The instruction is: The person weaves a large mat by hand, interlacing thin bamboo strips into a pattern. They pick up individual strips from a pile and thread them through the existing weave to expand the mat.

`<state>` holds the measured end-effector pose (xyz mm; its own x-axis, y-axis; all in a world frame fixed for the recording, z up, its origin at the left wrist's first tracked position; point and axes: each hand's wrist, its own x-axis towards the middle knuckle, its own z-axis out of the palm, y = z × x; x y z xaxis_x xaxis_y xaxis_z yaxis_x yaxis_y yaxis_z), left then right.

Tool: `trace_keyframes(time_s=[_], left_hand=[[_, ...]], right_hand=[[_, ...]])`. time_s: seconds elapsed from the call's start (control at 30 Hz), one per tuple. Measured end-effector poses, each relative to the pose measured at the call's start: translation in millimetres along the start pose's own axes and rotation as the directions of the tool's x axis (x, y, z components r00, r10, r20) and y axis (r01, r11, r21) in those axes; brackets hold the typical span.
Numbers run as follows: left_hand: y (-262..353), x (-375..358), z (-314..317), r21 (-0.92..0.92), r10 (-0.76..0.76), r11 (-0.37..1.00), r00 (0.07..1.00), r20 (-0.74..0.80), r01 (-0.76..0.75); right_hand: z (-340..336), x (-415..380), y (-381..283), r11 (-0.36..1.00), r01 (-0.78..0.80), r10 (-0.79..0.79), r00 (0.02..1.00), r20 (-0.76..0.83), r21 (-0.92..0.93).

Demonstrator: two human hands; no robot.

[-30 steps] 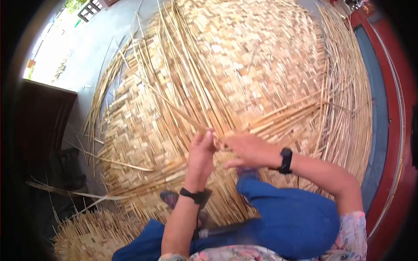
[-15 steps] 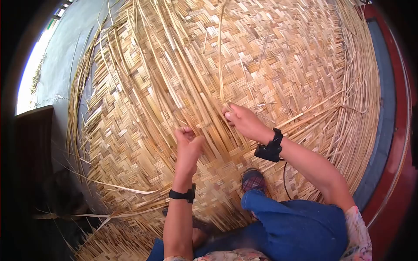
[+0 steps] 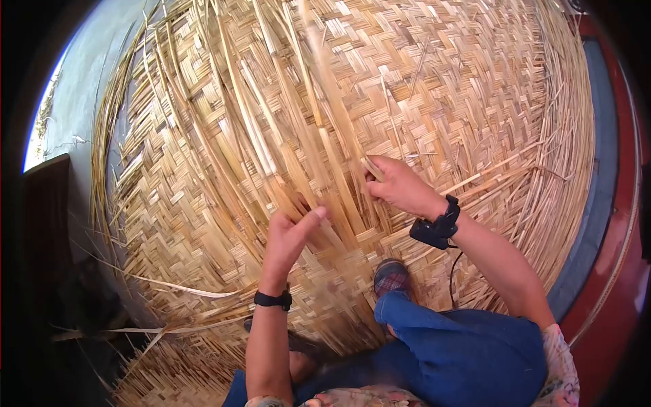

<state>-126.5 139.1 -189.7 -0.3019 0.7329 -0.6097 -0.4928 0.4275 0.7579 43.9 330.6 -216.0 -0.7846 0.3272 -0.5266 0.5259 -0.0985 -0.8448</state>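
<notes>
Straw-coloured woven mat [image 3: 468, 122], grey floor [image 3: 98, 88] past its left edge; pinching strip [image 3: 372, 168] with right hand [image 3: 401, 187], cannot tell hold of curled left hand [image 3: 286, 241].

Daylight's coming in from between nine and ten o'clock, and that bright gap [image 3: 44, 129] is blown nearly white with a violet-blue fringe! The woven mat [image 3: 454, 115] glows, its weave crisp at one o'clock. Up at twelve, a long strip [image 3: 332, 88] smears into motion blur, while my right hand [image 3: 403, 186] reads fairly sharp. Down at eight, deep shadow swallows the detail. A soft sheen lies on the red surface [image 3: 600, 305] near four, its edge bowed by the lens, and black closes off every corner!
</notes>
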Motion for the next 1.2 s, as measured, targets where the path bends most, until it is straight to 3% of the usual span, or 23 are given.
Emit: trace_keyframes(time_s=[0.03, 0.07, 0.1, 0.17, 0.23, 0.27, 0.33, 0.37, 0.4, 0.43, 0.47, 0.53, 0.6, 0.63, 0.67, 0.73, 0.77, 0.87, 0.93, 1.07, 1.17, 1.2], left_hand=[[-6.1, 5.8, -4.2, -0.286, 0.091, 0.955, 0.995, 0.043, -0.075], [-10.2, 14.4, -10.7, -0.548, 0.194, 0.826, 0.979, 0.057, -0.132], [-6.9, 25.4, -22.1, -0.717, 0.376, 0.696, 0.873, 0.31, -0.045], [-6.1, 35.0, -19.8, -0.584, 0.122, 0.806, 0.937, 0.327, 0.099], [0.0, 43.0, -13.3, -0.449, -0.127, 0.857, 0.948, 0.291, 0.253], [2.7, 46.0, -12.7, -0.442, -0.106, 0.864, 0.947, 0.305, 0.239], [6.1, 47.5, -10.1, -0.427, -0.075, 0.876, 0.939, 0.335, 0.222], [14.3, 42.7, -8.0, -0.412, -0.021, 0.902, 0.968, 0.25, 0.126], [23.0, 32.5, -9.3, -0.077, -0.029, 0.997, 0.999, 0.026, 0.031], [32.9, 20.7, -15.9, 0.282, 0.049, 0.959, 0.981, -0.188, 0.006], [39.1, 8.4, -25.2, 0.599, 0.198, 0.798, 0.911, -0.361, 0.064], [29.7, -29.7, -48.0, 0.679, 0.205, 0.679, 0.815, -0.542, 0.281], [-24.0, -60.5, -74.6, 0.3, -0.028, 0.933, 0.874, -0.485, 0.196], [-50.3, -73.9, -79.6, 0.074, -0.119, 0.984, 0.905, -0.409, 0.163], [-67.1, -87.2, -77.2, -0.094, -0.075, 0.995, 0.914, -0.399, 0.041], [-87.2, -111.0, -66.1, -0.41, 0.024, 0.891, 0.922, -0.387, -0.195], [-85.1, -120.4, -55.8, -0.446, 0.052, 0.854, 0.896, -0.441, -0.269], [-104.8, -131.0, -52.0, -0.4, -0.003, 0.868, 0.803, -0.596, -0.294], [-114.8, -121.4, -52.8, -0.492, -0.098, 0.814, 0.763, -0.639, -0.308], [-119.2, -106.3, -56.0, -0.521, -0.176, 0.795, 0.704, -0.688, -0.311], [-123.7, -103.7, -61.6, -0.506, -0.132, 0.806, 0.74, -0.66, -0.308], [-135.1, -96.8, -65.2, -0.515, -0.169, 0.801, 0.709, -0.684, -0.306]], right_hand=[[3.6, -3.4, 10.7, 0.984, 0.143, -0.152, 0.985, -0.08, -0.11], [7.1, -7.0, 9.8, 0.987, 0.156, -0.161, 0.979, -0.125, -0.048], [11.2, -10.2, 3.1, 0.985, 0.174, -0.17, 0.971, -0.17, 0.013], [14.2, -18.4, -15.8, 0.879, -0.047, 0.113, 0.987, -0.111, 0.475], [8.2, -12.8, -22.0, 0.88, -0.204, 0.177, 0.979, 0.103, 0.428], [5.3, -8.8, -24.6, 0.878, -0.279, 0.211, 0.955, 0.209, 0.39], [5.7, 6.3, -21.8, 0.976, -0.164, 0.105, 0.932, 0.346, 0.145], [7.1, 13.7, -19.4, 0.996, -0.087, 0.067, 0.905, 0.42, 0.028], [3.2, 13.9, -26.6, 0.98, 0.102, -0.03, 0.922, 0.385, -0.169], [-0.5, 14.1, -34.2, 0.89, 0.261, -0.127, 0.93, 0.346, -0.373], [-8.7, 8.0, -41.2, 0.857, 0.227, -0.119, 0.961, 0.251, -0.462], [-24.5, -10.8, -48.0, 0.779, 0.147, -0.141, 0.988, 0.059, -0.61], [-31.1, -26.9, -35.9, 0.564, 0.154, -0.024, 0.985, 0.17, -0.811], [-29.7, -32.7, -26.6, 0.434, 0.167, 0.044, 0.978, 0.206, -0.885], [-24.1, -36.3, -15.1, 0.348, 0.181, 0.12, 0.965, 0.235, -0.92], [-13.5, -45.1, 9.3, 0.171, 0.209, 0.276, 0.928, 0.25, -0.963], [-13.6, -47.7, 12.4, 0.2, 0.184, 0.236, 0.944, 0.23, -0.962], [-13.8, -53.4, 12.5, 0.29, 0.142, 0.106, 0.978, 0.179, -0.946], [-14.3, -55.4, 9.3, 0.347, 0.144, 0.005, 0.988, 0.155, -0.927], [-7.8, -52.3, 12.8, 0.49, 0.178, -0.026, 0.981, 0.19, -0.854], [-0.3, -52.2, 7.3, 0.468, 0.164, -0.016, 0.984, 0.177, -0.868], [-1.5, -47.0, 14.3, 0.492, 0.174, -0.022, 0.982, 0.187, -0.853]])
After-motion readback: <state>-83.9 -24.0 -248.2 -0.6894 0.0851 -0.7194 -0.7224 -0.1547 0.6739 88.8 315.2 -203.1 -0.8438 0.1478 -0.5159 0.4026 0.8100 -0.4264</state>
